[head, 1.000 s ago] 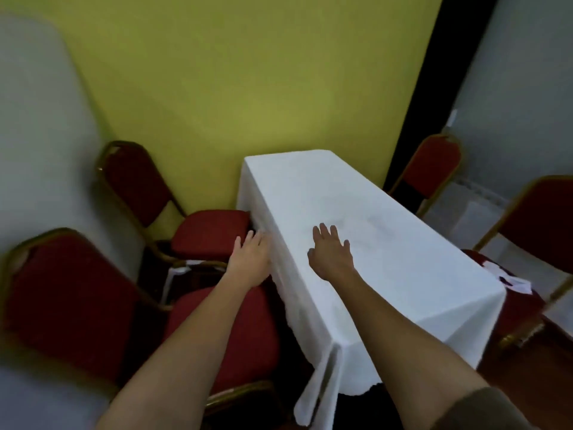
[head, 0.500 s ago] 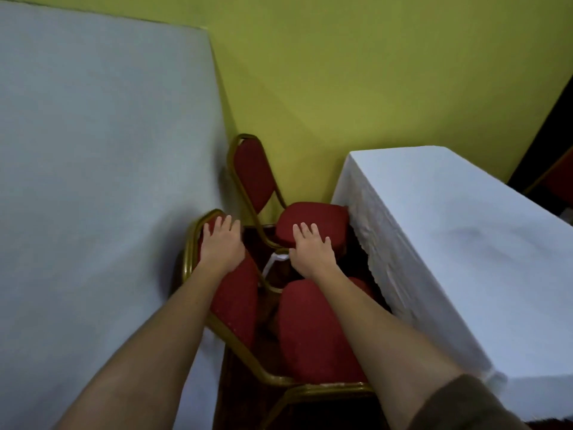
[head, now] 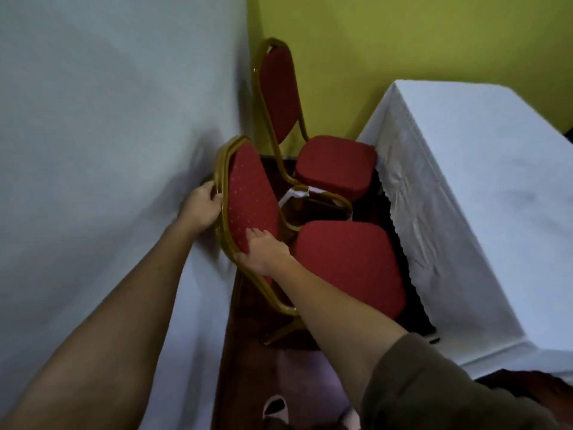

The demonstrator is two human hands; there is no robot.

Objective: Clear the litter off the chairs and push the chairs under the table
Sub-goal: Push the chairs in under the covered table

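Both hands (head: 201, 209) apparently grip the near chair (head: 251, 200) backrest beside the table (head: 465, 187).

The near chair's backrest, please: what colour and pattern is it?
Red with small pale dots on the backrest, gold-framed; head view.

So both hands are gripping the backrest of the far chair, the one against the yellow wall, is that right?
Not quite. In the head view the left hand and right hand grip the backrest of the near chair, the one closest to the person, not the far chair by the yellow wall. That far chair is untouched.
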